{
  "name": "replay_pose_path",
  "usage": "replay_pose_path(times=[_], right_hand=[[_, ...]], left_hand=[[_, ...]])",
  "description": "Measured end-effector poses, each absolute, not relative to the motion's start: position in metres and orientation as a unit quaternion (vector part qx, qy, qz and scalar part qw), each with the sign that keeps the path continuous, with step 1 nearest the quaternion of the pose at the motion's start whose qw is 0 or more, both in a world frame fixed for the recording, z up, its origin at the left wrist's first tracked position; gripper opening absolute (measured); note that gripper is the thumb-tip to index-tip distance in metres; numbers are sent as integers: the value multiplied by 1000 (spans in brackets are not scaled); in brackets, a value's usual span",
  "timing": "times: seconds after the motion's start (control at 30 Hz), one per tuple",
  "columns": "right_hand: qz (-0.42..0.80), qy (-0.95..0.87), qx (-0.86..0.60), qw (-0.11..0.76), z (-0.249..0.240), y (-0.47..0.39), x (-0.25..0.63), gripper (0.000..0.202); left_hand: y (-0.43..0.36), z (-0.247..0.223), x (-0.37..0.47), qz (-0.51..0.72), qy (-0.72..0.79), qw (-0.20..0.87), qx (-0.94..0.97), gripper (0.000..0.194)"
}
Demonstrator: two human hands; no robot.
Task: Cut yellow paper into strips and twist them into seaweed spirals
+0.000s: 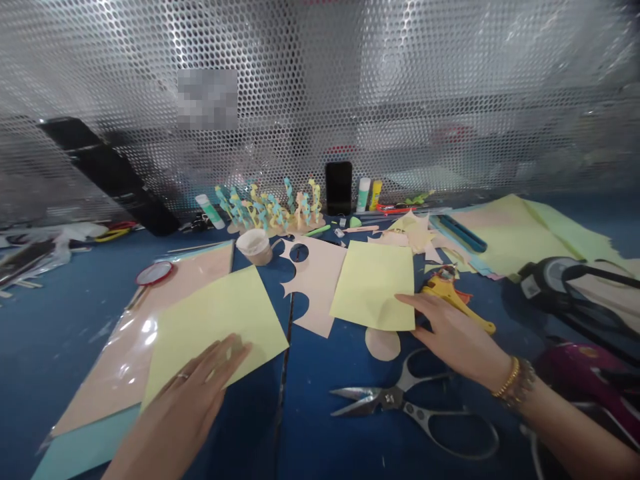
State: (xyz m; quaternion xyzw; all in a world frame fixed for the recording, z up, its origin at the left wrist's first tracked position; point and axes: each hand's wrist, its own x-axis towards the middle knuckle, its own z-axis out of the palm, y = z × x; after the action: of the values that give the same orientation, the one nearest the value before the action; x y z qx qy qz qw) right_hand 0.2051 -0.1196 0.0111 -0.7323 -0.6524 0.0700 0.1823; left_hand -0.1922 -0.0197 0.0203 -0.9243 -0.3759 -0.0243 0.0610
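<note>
My left hand (200, 380) lies flat, fingers stretched out, on a large pale yellow sheet of paper (220, 300). Beneath that sheet is a clear plastic pack of pink and blue paper (107, 373). At its right edge, a smaller yellow sheet (375, 280) is pinched by my right hand (445, 330), index finger on top. This sheet overlaps a pink sheet (320, 280) with round cut-outs and partly covers a pink paper circle (383, 345). Scissors (393, 398) with parted blades lie just below my right hand.
A white cup (255, 245) and a stand of small paper-decorated stems (275, 210) are behind the sheets. Right of my hand are a yellow-handled tool (457, 300), a black device (555, 283) and a purple tool (587, 373). A perforated metal panel (300, 87) rises at the back.
</note>
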Motion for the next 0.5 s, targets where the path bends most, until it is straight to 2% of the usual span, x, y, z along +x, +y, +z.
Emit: replay_pose_path(times=[0.1,0.5], right_hand=[[57,-658,-727,188,12,-120,205,42],[53,-657,-731,177,19,-120,201,47]], left_hand=[[-16,11,-198,5,-328,58,-943,48],[-14,18,-194,-44,-368,32,-928,48]])
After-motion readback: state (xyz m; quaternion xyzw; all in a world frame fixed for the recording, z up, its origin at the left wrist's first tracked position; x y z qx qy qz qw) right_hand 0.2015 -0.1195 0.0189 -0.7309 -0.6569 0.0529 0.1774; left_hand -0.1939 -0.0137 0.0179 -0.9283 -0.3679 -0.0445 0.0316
